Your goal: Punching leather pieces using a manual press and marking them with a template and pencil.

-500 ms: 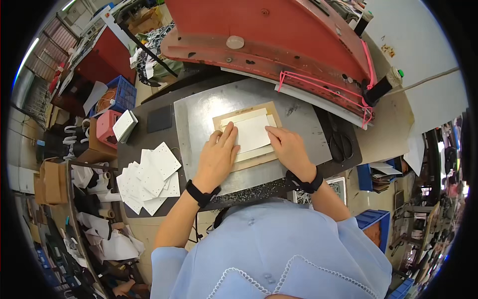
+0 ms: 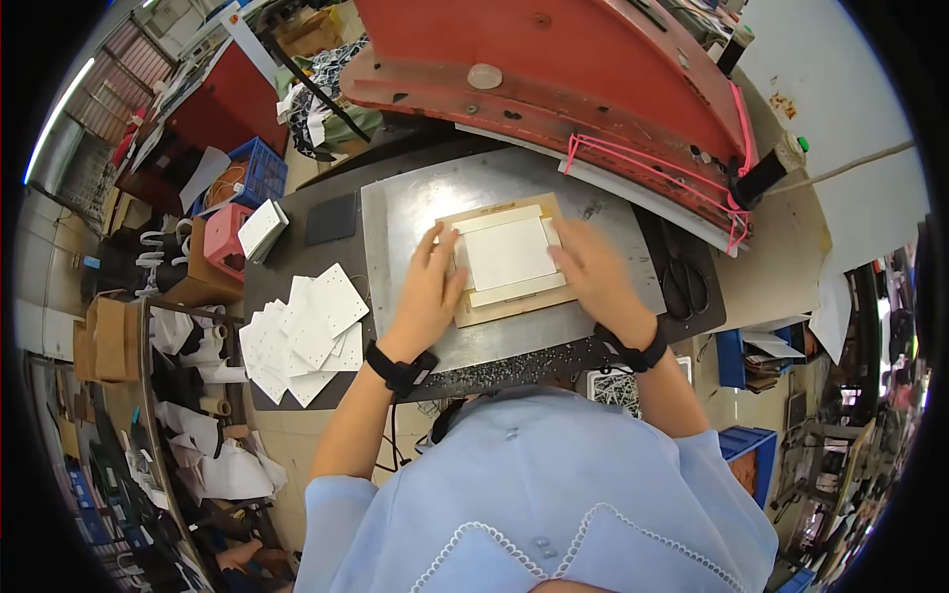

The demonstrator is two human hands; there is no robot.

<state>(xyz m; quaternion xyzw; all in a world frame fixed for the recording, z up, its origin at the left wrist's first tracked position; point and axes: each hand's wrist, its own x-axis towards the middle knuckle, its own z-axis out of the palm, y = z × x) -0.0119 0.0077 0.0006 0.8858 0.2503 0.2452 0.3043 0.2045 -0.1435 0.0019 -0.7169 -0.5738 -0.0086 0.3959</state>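
Observation:
A white rectangular sheet lies flat within pale strips along its edges, on a tan board. The board rests on a metal plate. My left hand is at the board's left edge, fingers stretched out and thumb apart, touching the border. At the right edge is my right hand, slightly blurred, its thumb near the sheet's corner and its fingers extended. Neither hand grips anything. To the left, several white square pieces with small holes lie in an overlapping spread.
A large red machine arm with pink cords overhangs the plate's far side. Black scissors lie at the right. A small stack of white pieces and a dark flat pad are at the far left. Small scraps litter the near edge.
Both hands have moved off the white sheet, outward to the board's sides. The sheet, tilted over the border before, now lies squarely inside it. The view has shifted slightly.

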